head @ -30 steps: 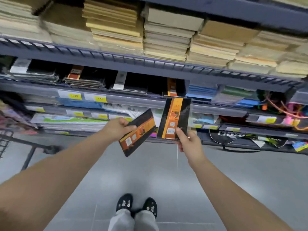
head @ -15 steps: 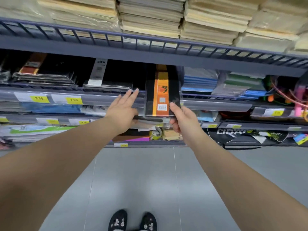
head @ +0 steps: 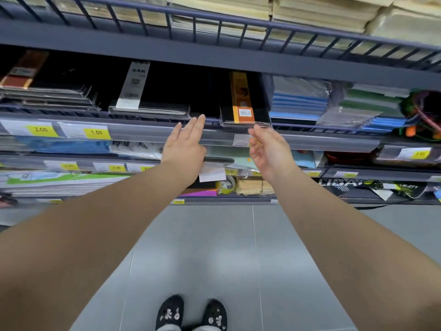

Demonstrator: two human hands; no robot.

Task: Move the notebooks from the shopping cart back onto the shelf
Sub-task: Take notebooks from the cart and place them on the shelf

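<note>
Head view. Shows the orange-banded notebook [head: 244, 108] lying flat atop a small pile on the shelf [head: 152, 136], just right of centre, front edge slightly overhanging. Finds the right hand [head: 268, 149] just below that edge, fingers loosely curled, empty. Finds the left hand [head: 185, 145] left of centre, fingers straight against the shelf front; cannot tell whether the thumb pins the dark flat edge [head: 218, 160] jutting from under the palm. Looks light, thin, fairly stiff, slick in plastic wrap: best pinched at a short edge, or pushed flat. Holds black pads [head: 148, 108] to the left, blue packs [head: 298, 101] to the right.
</note>
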